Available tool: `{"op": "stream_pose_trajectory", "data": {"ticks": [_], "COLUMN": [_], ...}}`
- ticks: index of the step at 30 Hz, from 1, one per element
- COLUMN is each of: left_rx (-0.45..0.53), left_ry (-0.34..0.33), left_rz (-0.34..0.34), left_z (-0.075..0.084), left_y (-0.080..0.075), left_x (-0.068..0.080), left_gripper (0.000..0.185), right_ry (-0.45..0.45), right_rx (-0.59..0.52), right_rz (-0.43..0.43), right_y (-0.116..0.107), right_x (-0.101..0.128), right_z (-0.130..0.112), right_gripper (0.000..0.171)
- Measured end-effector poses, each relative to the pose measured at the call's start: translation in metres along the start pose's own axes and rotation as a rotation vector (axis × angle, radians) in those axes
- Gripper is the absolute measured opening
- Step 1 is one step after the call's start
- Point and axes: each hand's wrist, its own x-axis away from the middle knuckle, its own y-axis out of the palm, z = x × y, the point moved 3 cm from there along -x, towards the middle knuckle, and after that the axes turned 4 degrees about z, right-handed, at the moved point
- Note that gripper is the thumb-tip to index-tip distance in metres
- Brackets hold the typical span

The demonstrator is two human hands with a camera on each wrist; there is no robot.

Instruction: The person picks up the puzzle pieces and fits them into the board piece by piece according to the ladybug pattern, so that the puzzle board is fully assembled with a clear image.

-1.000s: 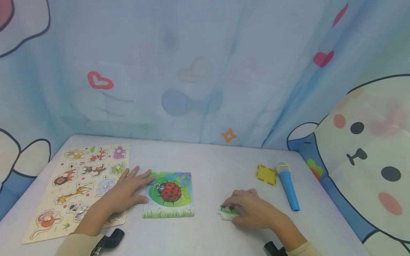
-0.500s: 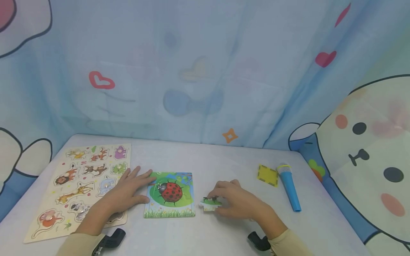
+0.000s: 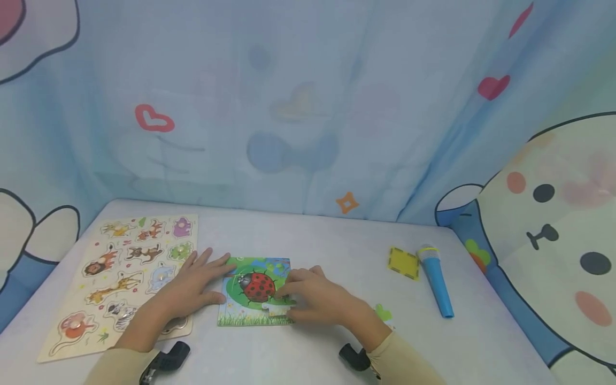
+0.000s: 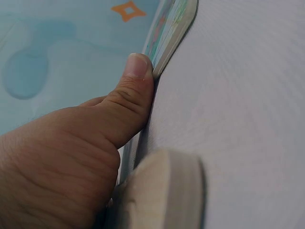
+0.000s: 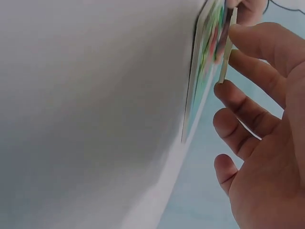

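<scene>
Two hands meet at the ladybird puzzle board point(image 3: 254, 291): left hand point(image 3: 190, 286) lies flat steadying its edge, right hand point(image 3: 313, 299) pinches a puzzle piece point(image 3: 278, 308) over it

Close view along the pale table point(image 4: 238, 95). The left hand point(image 4: 62, 162) fills the lower left, its thumb point(image 4: 131, 90) stretched out with the tip pressed against the edge of a thin puzzle board point(image 4: 171, 28). A blurred beige sleeve cuff point(image 4: 162, 191) sits below. Behind hangs a blue curtain point(image 4: 57, 38) bearing an orange diamond.
</scene>
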Motion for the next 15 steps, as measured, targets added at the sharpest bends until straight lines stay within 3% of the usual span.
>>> {"op": "stream_pose_trajectory", "data": {"ticks": [15], "left_rx": [-0.007], "left_ry": [-0.009], "left_rz": [0.004], "left_z": [0.000], "left_y": [-0.001], "left_x": [-0.001], "left_gripper": [0.069], "right_ry": [-0.045], "right_rx": [0.056], "right_rz": [-0.071], "right_y": [0.013], "right_x": [-0.026], "right_z": [-0.018], "right_gripper": [0.032]}}
